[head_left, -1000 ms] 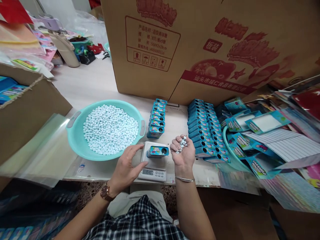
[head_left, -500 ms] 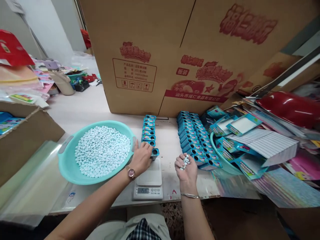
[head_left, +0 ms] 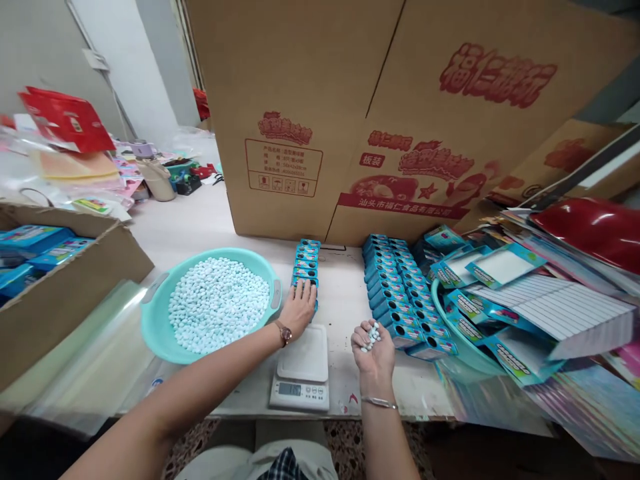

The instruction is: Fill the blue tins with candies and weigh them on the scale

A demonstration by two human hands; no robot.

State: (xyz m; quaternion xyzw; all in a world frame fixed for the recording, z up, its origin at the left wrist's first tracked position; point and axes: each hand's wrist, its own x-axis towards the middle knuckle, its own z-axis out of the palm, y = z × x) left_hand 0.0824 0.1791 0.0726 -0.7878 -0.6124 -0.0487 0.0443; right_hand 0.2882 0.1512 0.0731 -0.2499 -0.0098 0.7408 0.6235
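Note:
My left hand [head_left: 299, 309] reaches forward and closes over a small blue candy box at the near end of a row of blue boxes [head_left: 306, 261], just beyond the scale. My right hand [head_left: 373, 347] is palm up and cupped round a handful of white candies [head_left: 371, 335]. The white digital scale [head_left: 302, 371] lies between my hands with its platform bare. A teal basin [head_left: 159, 320] heaped with white candies [head_left: 217, 303] stands to the left.
A big cardboard carton [head_left: 380, 113] stands behind. Two rows of open blue boxes [head_left: 400, 297] lie to the right, beside a teal tub [head_left: 453, 330] with flat box blanks and stacked printed cards [head_left: 550, 300]. An open cardboard box [head_left: 65, 280] and clear plastic sheets [head_left: 85, 353] sit at left.
My left hand took the blue box off the scale and carried it forward to the near end of the row. The scale platform is bare now. My right hand stayed cupped.

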